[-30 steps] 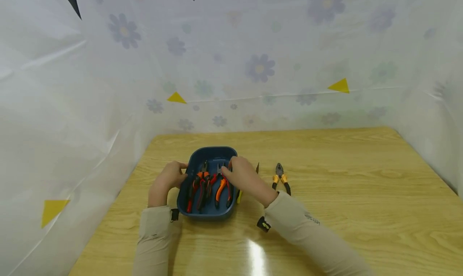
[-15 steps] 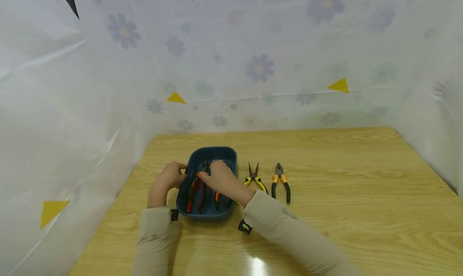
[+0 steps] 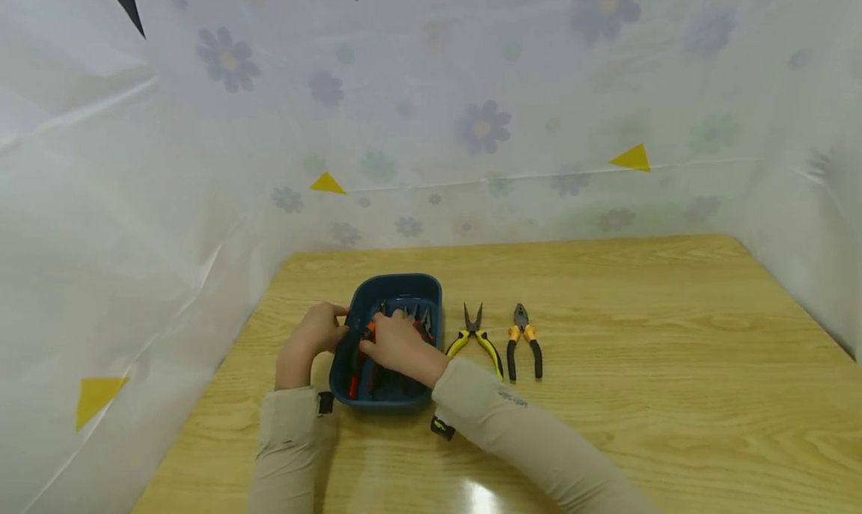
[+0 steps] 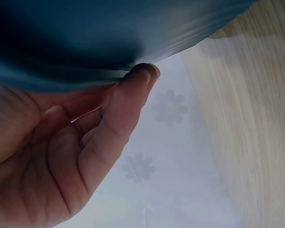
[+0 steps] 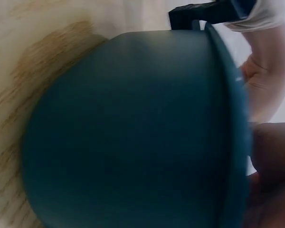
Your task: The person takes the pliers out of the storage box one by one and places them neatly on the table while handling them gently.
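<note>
A dark blue plastic bin [image 3: 387,405] holds several pliers, including one with a red handle end [image 3: 353,385]. My left hand [image 3: 312,343] grips the bin's left side at the rim. In the left wrist view, the fingertips [image 4: 137,85] of that hand press against the bin's outer wall. My right hand [image 3: 404,348] reaches over the right rim, down among the pliers, and covers most of them. Orange shows beside its thumb. I cannot tell whether its fingers hold a tool. The bin's outer wall [image 5: 128,128] fills much of the right wrist view.
Yellow-and-black long-nose pliers [image 3: 474,325] lie with handles spread just right of the bin, partly behind the right sleeve [image 3: 478,394]. Farther right lie pliers with orange-and-black handles [image 3: 521,319]. The wood-grain table [image 3: 673,364] meets a floral sheet [image 3: 539,200] behind.
My right hand has moved left from the bin's right rim to over the pliers inside, uncovering the yellow-and-black pliers. My left hand stays at the bin's left side.
</note>
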{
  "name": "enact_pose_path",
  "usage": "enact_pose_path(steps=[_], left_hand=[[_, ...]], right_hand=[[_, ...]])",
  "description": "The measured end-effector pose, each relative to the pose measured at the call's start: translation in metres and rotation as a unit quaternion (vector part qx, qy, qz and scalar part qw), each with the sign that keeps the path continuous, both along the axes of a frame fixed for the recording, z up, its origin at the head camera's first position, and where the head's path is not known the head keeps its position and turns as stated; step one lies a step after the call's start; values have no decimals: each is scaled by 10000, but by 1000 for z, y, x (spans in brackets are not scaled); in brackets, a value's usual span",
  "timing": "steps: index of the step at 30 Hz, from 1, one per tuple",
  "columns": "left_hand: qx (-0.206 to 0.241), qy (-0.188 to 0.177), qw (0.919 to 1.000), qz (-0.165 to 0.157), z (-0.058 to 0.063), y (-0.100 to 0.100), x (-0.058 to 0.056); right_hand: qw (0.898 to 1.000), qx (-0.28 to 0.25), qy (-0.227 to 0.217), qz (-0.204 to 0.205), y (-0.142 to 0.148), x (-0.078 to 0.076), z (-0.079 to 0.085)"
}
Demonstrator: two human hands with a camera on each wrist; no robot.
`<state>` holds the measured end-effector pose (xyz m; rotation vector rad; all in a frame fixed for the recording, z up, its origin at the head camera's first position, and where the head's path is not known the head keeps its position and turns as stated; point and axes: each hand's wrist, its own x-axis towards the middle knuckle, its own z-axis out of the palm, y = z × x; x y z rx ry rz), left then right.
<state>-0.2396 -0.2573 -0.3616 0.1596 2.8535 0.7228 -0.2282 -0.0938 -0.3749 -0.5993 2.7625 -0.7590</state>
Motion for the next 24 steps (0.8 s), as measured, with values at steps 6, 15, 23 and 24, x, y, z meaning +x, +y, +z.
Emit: enact_pose_path(steps=[6,15,23,24], left_hand=[[59,-8,10000,-24,-2,-2,-1],[97,-9,9999,-61,0,-1,-1],[188,-107,9998,-20,0,-2,-1],[185,-112,9998,-5,0,-2,-2]], right_hand=[[9953,895,221,285,-7,1,-8],[9857,1565,109,608,-14,-3,-13],[9755,1964,414,905,-17,-5,-14],[9753,1957,434,928,-17,-6,-14]])
